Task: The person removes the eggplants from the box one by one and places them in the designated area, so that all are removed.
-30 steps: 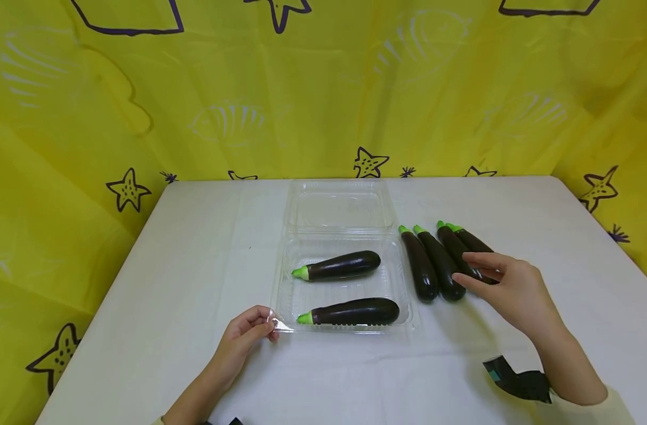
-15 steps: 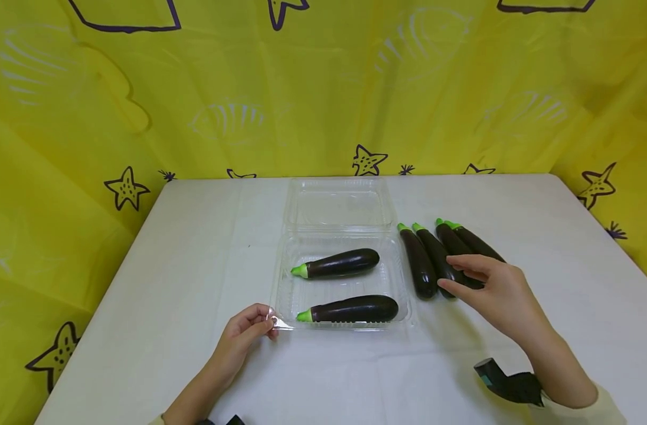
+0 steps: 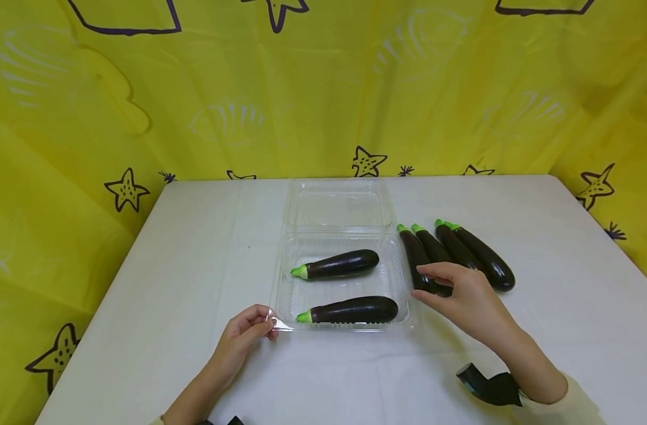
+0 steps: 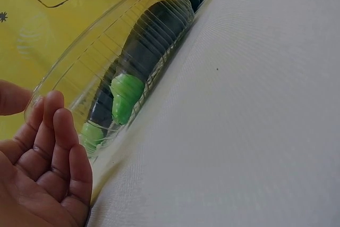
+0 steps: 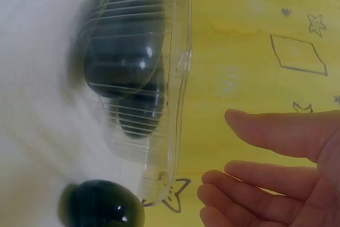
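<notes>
Eggplants (image 3: 358, 310), six in all, lie ahead of me on both sides of the container's right wall. Nearest, the left hand (image 3: 249, 327) pinches the near left corner of the clear container (image 3: 339, 287), while the right hand (image 3: 464, 295) hangs with thumb and fingers wide and nothing between them. It partly hides two of the four loose eggplants (image 3: 412, 254), so I judge it the handier one for them. Two more lie inside crosswise, green stems leftward, well apart. I read the loose ones as roughly a quarter turn off that line: stems far, round ends near, just right of the container on the counter (image 3: 206, 254), its wall in between. Beyond, the lid (image 3: 339, 206) lies folded back, out of the way, before a yellow curtain (image 3: 323, 88).
</notes>
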`<state>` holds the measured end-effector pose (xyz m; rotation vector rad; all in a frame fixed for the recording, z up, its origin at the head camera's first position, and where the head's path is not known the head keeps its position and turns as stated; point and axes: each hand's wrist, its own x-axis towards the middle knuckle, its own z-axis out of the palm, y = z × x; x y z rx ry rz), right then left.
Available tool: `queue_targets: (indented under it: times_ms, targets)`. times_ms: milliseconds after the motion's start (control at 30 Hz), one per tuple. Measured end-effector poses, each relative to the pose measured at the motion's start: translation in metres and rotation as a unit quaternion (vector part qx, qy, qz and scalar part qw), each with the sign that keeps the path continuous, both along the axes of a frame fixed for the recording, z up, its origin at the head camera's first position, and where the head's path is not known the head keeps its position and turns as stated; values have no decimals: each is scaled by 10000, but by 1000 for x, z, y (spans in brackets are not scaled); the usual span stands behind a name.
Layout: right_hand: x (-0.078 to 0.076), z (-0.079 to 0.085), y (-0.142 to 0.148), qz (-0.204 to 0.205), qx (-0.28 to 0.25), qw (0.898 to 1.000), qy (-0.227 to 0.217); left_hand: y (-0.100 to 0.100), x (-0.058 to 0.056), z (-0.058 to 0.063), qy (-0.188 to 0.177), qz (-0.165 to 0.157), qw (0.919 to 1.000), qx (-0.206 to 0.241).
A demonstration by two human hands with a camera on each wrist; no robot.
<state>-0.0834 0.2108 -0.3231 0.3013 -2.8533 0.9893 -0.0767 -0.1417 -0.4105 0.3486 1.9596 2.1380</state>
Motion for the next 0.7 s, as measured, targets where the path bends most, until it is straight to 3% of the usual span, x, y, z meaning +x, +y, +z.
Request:
queue_targets:
  times_ms: [233,500,700]
  targets:
    - [-5,-2,-9,225,117,9997,-71,-1,1,1,10,-6,10000,-11]
    - [-10,-8,-23,1196,91,9927,82,0,1,2,-14,47,10000,40]
    - [-18,-12,-30,1686,382,9847,-239,0,1,2,-16,-3,10000,37]
